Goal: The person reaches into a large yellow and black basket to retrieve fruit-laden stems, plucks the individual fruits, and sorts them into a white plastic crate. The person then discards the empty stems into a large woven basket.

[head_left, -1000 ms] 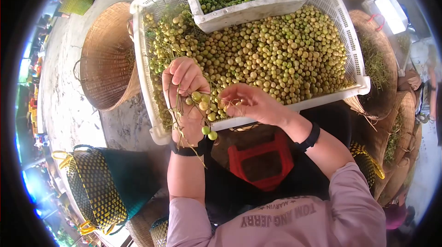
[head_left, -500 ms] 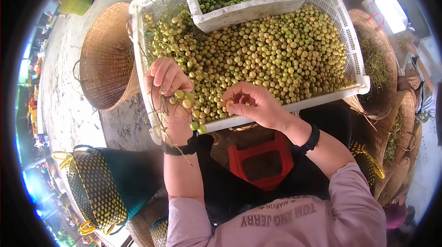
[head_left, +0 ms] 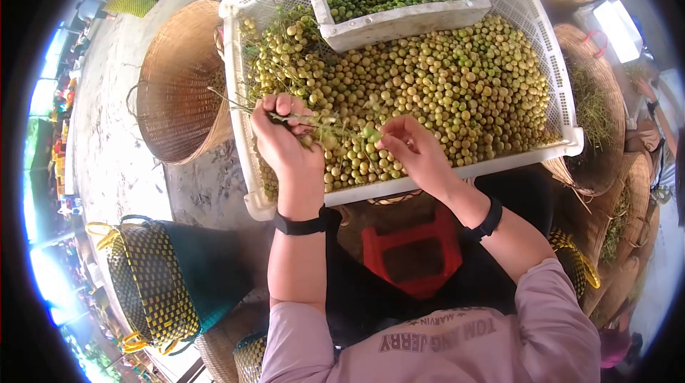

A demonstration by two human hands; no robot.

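One white slatted crate [head_left: 499, 162] is heaped with loose yellow-green fruit [head_left: 442, 83]. A white foam box [head_left: 407, 23] of greener fruit rests on its far end, and a woven basket [head_left: 178, 90] stands just beside its left wall. Over the near left corner, the left hand [head_left: 285, 144] is clenched round a twiggy fruit sprig [head_left: 335, 130] (stalks poke out past the knuckles). The sprig spans to the right hand [head_left: 414, 151], which pinches a green fruit at its tip, so it lies between both hands, just above the heap.

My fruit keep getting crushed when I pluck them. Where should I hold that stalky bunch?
Likely by its bare stalks, fist wrapped from above like the left hand; the fruit sit on thin twigs spreading toward the right hand, free for pinching.
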